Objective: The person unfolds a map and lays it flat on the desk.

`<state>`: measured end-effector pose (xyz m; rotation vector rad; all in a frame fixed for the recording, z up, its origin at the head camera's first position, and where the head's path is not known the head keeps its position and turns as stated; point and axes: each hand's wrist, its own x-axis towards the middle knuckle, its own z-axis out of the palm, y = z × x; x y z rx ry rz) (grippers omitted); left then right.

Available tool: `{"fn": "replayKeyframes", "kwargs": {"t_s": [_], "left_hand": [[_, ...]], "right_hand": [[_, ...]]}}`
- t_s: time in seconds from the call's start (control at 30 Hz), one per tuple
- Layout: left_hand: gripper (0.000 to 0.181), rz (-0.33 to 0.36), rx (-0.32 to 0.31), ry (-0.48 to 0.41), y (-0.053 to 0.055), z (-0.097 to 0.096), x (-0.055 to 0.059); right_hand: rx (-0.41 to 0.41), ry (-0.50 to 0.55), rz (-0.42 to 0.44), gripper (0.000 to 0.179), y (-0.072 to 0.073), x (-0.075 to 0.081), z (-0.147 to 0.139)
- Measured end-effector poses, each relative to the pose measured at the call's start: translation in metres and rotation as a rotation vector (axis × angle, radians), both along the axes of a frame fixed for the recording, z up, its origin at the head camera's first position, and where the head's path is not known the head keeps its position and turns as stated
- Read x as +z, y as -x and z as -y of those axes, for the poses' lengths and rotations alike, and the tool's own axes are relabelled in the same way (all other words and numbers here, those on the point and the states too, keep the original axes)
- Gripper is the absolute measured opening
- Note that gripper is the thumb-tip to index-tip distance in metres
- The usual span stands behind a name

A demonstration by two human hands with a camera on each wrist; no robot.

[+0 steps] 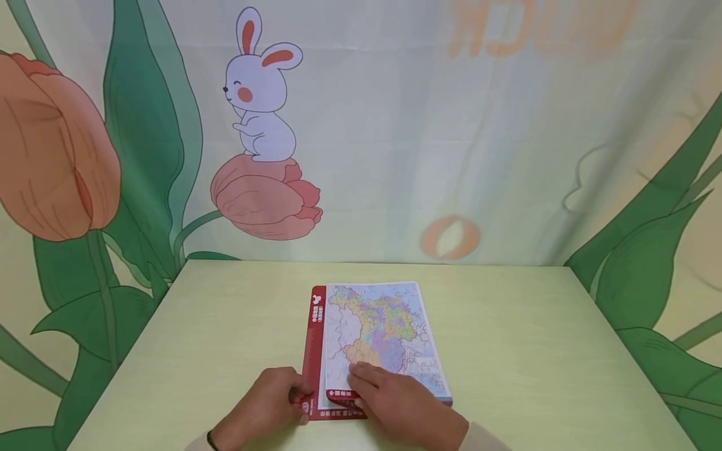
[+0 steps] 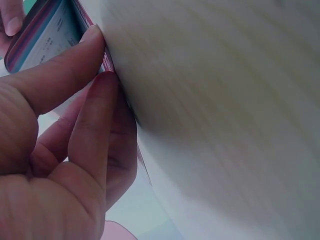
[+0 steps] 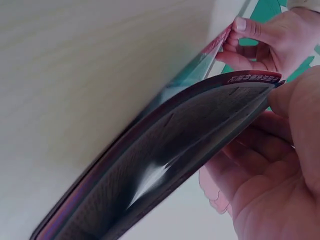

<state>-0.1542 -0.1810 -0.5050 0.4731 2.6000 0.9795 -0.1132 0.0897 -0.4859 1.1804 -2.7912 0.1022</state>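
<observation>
Two map sheets lie stacked on the table. The upper map (image 1: 375, 326) is white with coloured regions, and its near-left corner is red. From beneath it, the larger lower map (image 1: 313, 360) shows a red border along the left and near sides. My left hand (image 1: 267, 398) pinches the lower map's near-left corner between thumb and fingers. At the upper map's near edge, my right hand (image 1: 403, 404) holds the sheet, fingers lying over its face. In the right wrist view the upper map (image 3: 165, 150) bows, its edge lifted apart from the lower map (image 3: 202, 65).
The pale wood-grain table (image 1: 536, 338) extends on both sides of the maps. Behind it hangs a curtain (image 1: 383, 144) printed with a rabbit, tulips and leaves. A dark band (image 1: 211, 440) circles the left wrist.
</observation>
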Motion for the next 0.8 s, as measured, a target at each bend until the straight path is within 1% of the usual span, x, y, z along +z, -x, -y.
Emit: {"fn": "replayKeyframes", "kwargs": {"t_s": [0.1,0.3,0.37,0.53,0.6,0.73,0.8], "left_hand": [[0.033,0.014,0.001,0.012,0.001,-0.001,0.001],[0.034,0.040,0.009,0.015,0.000,-0.003,0.002],[0.034,0.042,0.009,0.009,-0.001,-0.003,0.002],[0.036,0.048,0.017,0.013,-0.001,-0.003,0.001],[0.037,0.057,0.026,0.016,-0.002,-0.003,0.002],[0.036,0.044,0.036,0.010,-0.003,-0.003,0.002],[0.035,0.023,0.031,0.006,-0.004,-0.002,0.001]], "right_hand": [[-0.003,0.034,-0.016,0.044,0.000,0.001,-0.006],[-0.035,0.071,0.014,0.046,0.000,0.002,-0.023],[-0.048,0.084,0.006,0.047,-0.001,0.001,-0.030],[-0.016,0.155,-0.149,0.048,0.000,-0.002,-0.052],[-0.005,0.194,-0.195,0.046,0.001,-0.002,-0.061],[-0.022,0.252,-0.170,0.041,0.004,-0.001,-0.076],[-0.035,0.270,-0.156,0.040,0.005,-0.001,-0.083]]}}
